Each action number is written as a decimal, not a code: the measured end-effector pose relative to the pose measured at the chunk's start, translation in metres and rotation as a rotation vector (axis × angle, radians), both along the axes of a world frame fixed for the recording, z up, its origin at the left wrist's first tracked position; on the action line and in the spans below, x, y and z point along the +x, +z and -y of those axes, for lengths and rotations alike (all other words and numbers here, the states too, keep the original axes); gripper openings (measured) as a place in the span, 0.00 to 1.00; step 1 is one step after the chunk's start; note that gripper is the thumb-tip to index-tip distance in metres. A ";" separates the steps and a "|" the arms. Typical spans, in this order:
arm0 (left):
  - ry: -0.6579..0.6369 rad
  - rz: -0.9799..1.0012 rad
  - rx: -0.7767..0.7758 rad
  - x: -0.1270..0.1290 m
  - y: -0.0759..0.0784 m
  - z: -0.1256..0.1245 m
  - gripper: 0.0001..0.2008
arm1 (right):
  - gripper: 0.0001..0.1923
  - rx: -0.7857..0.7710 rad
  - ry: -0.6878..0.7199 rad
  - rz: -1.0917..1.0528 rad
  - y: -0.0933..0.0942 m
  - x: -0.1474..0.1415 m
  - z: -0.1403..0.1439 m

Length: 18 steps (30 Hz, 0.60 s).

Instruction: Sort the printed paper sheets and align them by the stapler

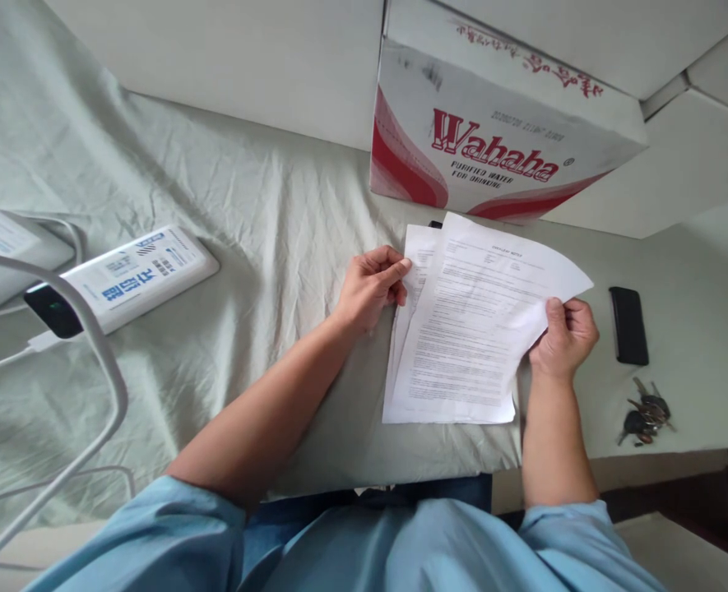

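Note:
Several printed paper sheets [468, 329] lie fanned slightly apart between my two hands, above the cloth-covered table. My left hand [374, 286] pinches the left edge of the lower sheets, thumb on top. At the right edge of the top sheet, my right hand [564, 335] grips the paper between thumb and curled fingers. That top sheet is angled to the right over the others, and its upper right corner lifts and bends. A small dark object peeks out behind the upper edge of the papers, mostly hidden.
A Wahaha water carton [499, 131] stands behind the papers. To the right lie a black phone [628, 326] and a bunch of keys [646, 413]. On the left are a white power bank [147, 275], another white device [15, 255] and a thick looping cable [113, 386]. Pale cloth [265, 189] covers the table.

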<state>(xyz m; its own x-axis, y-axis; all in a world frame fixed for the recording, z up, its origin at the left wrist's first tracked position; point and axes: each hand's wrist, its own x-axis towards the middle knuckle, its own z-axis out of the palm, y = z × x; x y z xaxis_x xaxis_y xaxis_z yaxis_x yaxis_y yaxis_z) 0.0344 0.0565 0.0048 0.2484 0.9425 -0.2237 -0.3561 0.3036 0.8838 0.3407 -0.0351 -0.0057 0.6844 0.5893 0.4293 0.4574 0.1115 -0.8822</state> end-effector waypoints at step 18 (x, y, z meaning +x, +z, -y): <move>0.007 -0.067 0.087 0.001 0.006 0.003 0.12 | 0.24 -0.074 0.103 -0.101 0.006 -0.013 0.004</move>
